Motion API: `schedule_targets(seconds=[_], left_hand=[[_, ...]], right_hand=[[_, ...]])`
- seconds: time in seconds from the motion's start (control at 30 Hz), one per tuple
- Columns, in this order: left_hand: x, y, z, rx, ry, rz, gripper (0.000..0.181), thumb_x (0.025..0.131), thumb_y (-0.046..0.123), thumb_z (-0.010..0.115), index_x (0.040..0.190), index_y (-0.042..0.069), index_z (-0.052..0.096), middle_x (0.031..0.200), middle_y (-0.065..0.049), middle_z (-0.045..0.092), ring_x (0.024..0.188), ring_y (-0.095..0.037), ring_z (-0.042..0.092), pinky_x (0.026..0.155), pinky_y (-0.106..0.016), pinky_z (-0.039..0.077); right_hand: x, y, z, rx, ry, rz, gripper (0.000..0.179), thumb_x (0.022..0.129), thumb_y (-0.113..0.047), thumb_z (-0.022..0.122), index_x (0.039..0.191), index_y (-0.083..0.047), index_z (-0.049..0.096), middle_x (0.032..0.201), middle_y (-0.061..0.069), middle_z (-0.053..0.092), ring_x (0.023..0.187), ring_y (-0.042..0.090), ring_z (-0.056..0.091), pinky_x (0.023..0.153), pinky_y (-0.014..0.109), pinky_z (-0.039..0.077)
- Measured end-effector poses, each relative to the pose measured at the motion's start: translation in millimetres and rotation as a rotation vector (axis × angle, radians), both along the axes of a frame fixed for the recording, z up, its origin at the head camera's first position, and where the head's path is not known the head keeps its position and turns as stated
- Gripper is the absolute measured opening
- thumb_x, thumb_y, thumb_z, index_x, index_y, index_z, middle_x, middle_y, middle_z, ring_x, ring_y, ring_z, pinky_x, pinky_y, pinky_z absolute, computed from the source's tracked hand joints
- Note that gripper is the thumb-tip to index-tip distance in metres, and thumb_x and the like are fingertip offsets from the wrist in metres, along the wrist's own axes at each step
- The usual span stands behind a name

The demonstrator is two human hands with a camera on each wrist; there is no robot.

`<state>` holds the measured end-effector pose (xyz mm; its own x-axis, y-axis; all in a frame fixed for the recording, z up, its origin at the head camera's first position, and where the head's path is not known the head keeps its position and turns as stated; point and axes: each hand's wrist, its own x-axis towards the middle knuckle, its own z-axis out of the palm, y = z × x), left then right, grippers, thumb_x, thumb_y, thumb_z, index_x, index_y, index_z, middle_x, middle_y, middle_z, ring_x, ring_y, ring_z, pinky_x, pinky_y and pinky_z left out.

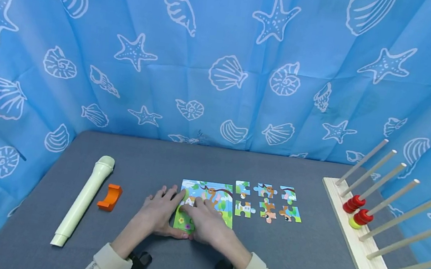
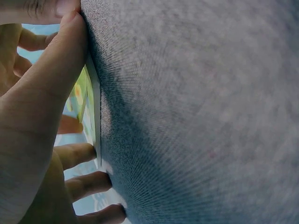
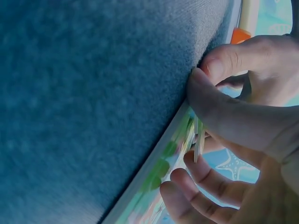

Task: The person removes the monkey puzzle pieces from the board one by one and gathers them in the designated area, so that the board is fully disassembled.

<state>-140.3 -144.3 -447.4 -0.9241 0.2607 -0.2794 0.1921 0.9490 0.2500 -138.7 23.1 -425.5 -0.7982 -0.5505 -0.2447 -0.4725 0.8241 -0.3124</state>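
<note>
A square picture puzzle board (image 1: 224,218) with a cartoon animal on green and blue lies on the table. My left hand (image 1: 159,211) holds its near left corner, thumb along the near edge and fingers spread by the left edge. Over the board's lower left part, my right hand (image 1: 209,223) pinches a thin puzzle piece (image 3: 199,140), which stands tilted against the board in the right wrist view. The thumbs nearly meet at the near edge. Several loose puzzle pieces (image 1: 267,210) lie in two rows right of the board. My hands hide part of the picture.
A pale green toy microphone (image 1: 83,203) and an orange curved block (image 1: 110,198) lie at the left. On the right stands a wooden peg rack (image 1: 354,239) with red rings (image 1: 353,203) and a yellow one. A blue curtain (image 1: 226,58) hangs behind the grey table.
</note>
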Motion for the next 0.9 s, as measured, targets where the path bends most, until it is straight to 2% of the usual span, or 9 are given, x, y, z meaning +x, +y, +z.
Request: schedule_targets(seconds=[0.33, 0.7, 0.9], left_hand=[[0.2, 0.1, -0.5, -0.006, -0.004, 0.003, 0.114, 0.071, 0.068, 0.083, 0.16, 0.016, 0.035, 0.165, -0.022, 0.032, 0.15, -0.052, 0.032, 0.11, -0.075, 0.035], [1.3, -0.2, -0.9, 0.006, 0.008, 0.001, 0.114, 0.071, 0.067, 0.084, 0.159, 0.014, 0.036, 0.164, -0.023, 0.033, 0.149, -0.052, 0.033, 0.11, -0.075, 0.036], [1.2, -0.4, -0.7, 0.017, 0.011, 0.005, 0.113, 0.071, 0.066, 0.085, 0.159, 0.014, 0.036, 0.164, -0.023, 0.033, 0.149, -0.053, 0.033, 0.109, -0.076, 0.036]], right_hand=[[0.6, -3.7, 1.9, 0.069, 0.028, -0.009, 0.065, 0.079, -0.018, 0.09, 0.136, -0.035, 0.066, 0.135, 0.008, 0.059, 0.126, 0.029, 0.056, 0.094, 0.045, 0.058], [3.4, -4.3, 1.9, 0.086, 0.099, 0.012, 0.06, 0.08, -0.023, 0.089, 0.134, -0.036, 0.068, 0.137, 0.008, 0.06, 0.122, 0.029, 0.059, 0.09, 0.046, 0.059], [3.8, -4.4, 2.9, 0.085, 0.15, 0.03, 0.058, 0.08, -0.021, 0.089, 0.132, -0.037, 0.069, 0.129, 0.006, 0.063, 0.113, 0.025, 0.061, 0.08, 0.041, 0.061]])
